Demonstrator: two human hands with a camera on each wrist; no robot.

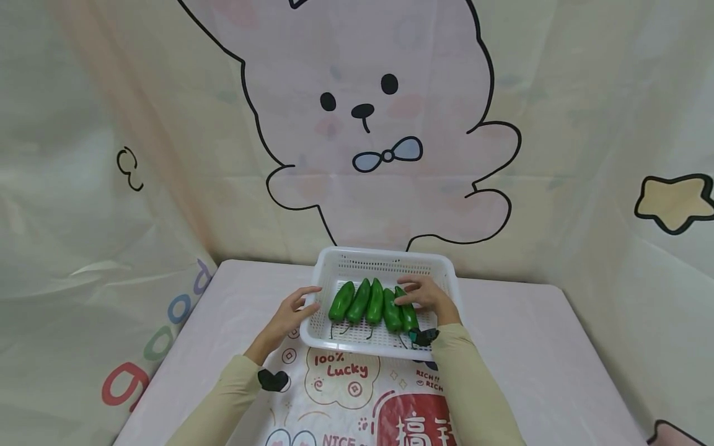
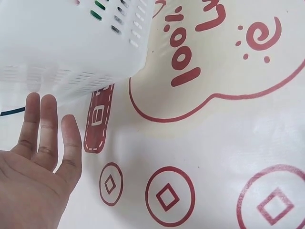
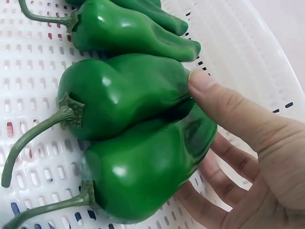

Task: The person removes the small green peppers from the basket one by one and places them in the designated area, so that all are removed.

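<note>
Several glossy green peppers (image 1: 358, 301) lie side by side in a white plastic basket (image 1: 385, 352), stems toward the person. My right hand (image 1: 425, 295) is at the two rightmost peppers. In the right wrist view its thumb touches the tip of one pepper (image 3: 126, 93), while the other fingers curl along the far side of the outermost pepper (image 3: 143, 171), partly hidden by it. My left hand (image 1: 291, 313) is beside the basket's left wall, fingers extended. Its fingertips (image 2: 48, 102) reach the wall in the left wrist view; whether they press on it I cannot tell.
The basket stands on a table (image 1: 519, 347) covered with a white printed cloth. Behind is a hanging sheet (image 1: 362, 204) with a cartoon bear, and more sheets enclose both sides. Dark bands (image 1: 273, 380) sit at both wrists.
</note>
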